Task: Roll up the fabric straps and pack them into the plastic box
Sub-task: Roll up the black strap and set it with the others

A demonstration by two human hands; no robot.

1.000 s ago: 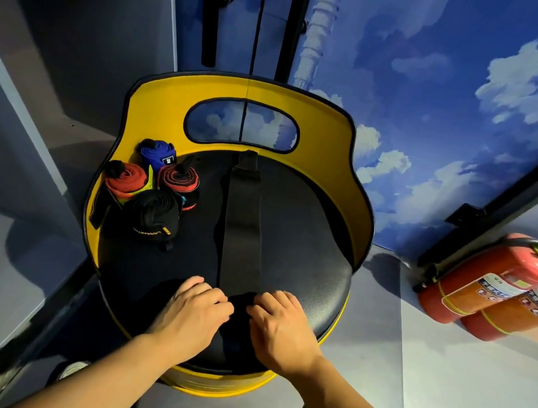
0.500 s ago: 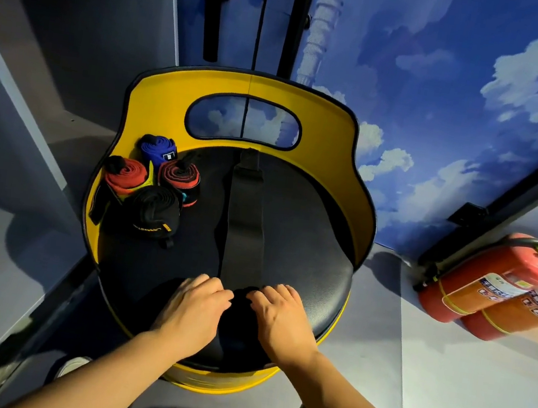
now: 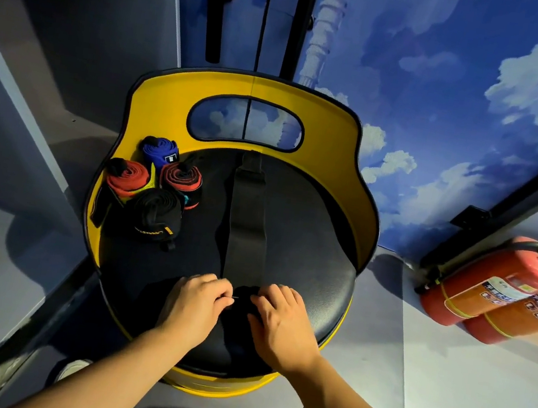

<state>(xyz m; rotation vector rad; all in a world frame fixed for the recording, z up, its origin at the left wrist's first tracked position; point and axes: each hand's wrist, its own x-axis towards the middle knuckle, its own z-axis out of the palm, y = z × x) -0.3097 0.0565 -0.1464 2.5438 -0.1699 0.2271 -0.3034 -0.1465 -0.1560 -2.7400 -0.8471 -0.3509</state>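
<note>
A wall painted with blue sky and white clouds (image 3: 444, 124) fills the far side, and grey panels (image 3: 33, 101) close the left. In front of it stands a yellow barrel-shaped seat (image 3: 334, 119) with a raised back and an oval cut-out; its round black cushion (image 3: 317, 245) carries everything the task concerns. No plastic box can be made out.

Two red fire extinguishers (image 3: 491, 287) lie against the wall at the right, side by side and touching, bound with yellow bands.

A long black strap (image 3: 247, 228) lies flat down the middle of the cushion, running from the seat back toward the person. Its near end is bunched into a dark roll between the hands; how many turns it has cannot be told.

The left hand (image 3: 196, 304) and right hand (image 3: 282, 320) sit on either side of that roll with fingers curled over it, gripping the rolled end.

At the cushion's back left, four finished rolls cluster touching one another: a black roll with yellow lettering (image 3: 155, 214) nearest, a red roll (image 3: 126, 177) to its left, a red-and-black roll (image 3: 183, 179) behind it, and a blue roll (image 3: 159, 152) farthest back against the yellow rim.
</note>
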